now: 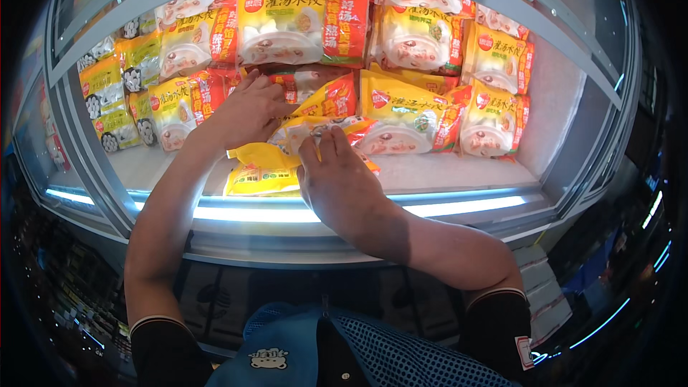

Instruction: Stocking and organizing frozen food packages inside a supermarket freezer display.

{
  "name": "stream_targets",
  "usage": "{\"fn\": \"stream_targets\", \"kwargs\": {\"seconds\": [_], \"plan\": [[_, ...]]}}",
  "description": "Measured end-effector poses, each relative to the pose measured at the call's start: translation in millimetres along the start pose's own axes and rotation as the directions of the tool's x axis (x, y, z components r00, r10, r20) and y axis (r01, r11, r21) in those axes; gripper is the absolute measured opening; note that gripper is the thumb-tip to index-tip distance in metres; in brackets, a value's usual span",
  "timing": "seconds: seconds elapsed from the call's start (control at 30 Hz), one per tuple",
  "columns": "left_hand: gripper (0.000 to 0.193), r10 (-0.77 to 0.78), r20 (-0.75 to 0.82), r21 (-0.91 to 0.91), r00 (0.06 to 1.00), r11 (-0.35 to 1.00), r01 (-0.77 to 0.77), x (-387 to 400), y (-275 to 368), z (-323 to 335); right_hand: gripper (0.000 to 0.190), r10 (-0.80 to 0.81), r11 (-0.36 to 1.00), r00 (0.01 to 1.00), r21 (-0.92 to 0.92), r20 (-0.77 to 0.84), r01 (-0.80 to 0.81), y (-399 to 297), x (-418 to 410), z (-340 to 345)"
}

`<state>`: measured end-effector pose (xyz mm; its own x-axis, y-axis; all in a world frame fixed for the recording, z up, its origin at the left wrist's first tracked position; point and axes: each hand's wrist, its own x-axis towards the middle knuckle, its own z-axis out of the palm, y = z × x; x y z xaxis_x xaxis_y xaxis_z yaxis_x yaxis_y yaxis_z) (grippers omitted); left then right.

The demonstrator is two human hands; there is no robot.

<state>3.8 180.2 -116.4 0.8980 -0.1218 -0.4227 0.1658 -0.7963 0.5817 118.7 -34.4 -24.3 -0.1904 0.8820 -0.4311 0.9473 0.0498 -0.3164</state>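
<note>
Inside a lit display freezer, my left hand (252, 110) reaches among bags of frozen dumplings, its fingertips at the gap between the back row and the front ones. Below and right of it, my right hand (336, 172) lies with bent fingers on a crumpled yellow dumpling bag (279, 150). Another yellow bag (258, 180) lies flat under that one, near the front glass. A red-and-yellow bag (336, 99) leans just behind my fingers. Whether either hand grips a bag is hard to tell, as fingertips are partly hidden.
Upright dumpling bags (408, 113) stand to the right, with more stacked behind (301, 27). Smaller yellow-green bags (110, 102) fill the left side. The freezer's metal front edge (279, 250), with a bright light strip (467, 206), runs below my forearms. Sliding glass frames arch overhead.
</note>
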Motion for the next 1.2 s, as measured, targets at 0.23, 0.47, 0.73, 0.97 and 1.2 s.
{"fn": "stream_targets", "kwargs": {"seconds": [0.23,0.47,0.73,0.97,1.2], "plan": [[0.051,-0.059,-0.024,-0.112,0.998,0.992,0.056,33.8,-23.6,6.9,0.031,0.045,0.997,0.999,0.062,0.006,-0.046,16.7,16.9,-0.1],[0.070,-0.200,0.059,-0.211,0.978,0.955,0.208,58.3,-27.0,24.5,0.031,0.018,1.000,1.000,-0.001,-0.016,-0.018,9.1,9.9,7.3],[0.074,-0.247,0.090,-0.134,0.965,0.957,0.258,65.0,-28.1,22.1,0.028,0.094,0.986,0.983,0.153,-0.160,-0.070,24.0,19.7,20.1],[0.050,-0.405,0.045,-0.642,0.913,0.688,0.337,40.5,-50.7,16.6,0.028,0.091,0.969,0.975,0.244,-0.202,-0.039,38.6,28.2,22.3],[0.021,-0.644,-0.289,-0.794,0.708,0.575,0.199,-131.0,11.9,-39.2,0.070,0.106,0.943,0.987,0.327,-0.122,-0.061,52.9,33.6,11.0]]}}
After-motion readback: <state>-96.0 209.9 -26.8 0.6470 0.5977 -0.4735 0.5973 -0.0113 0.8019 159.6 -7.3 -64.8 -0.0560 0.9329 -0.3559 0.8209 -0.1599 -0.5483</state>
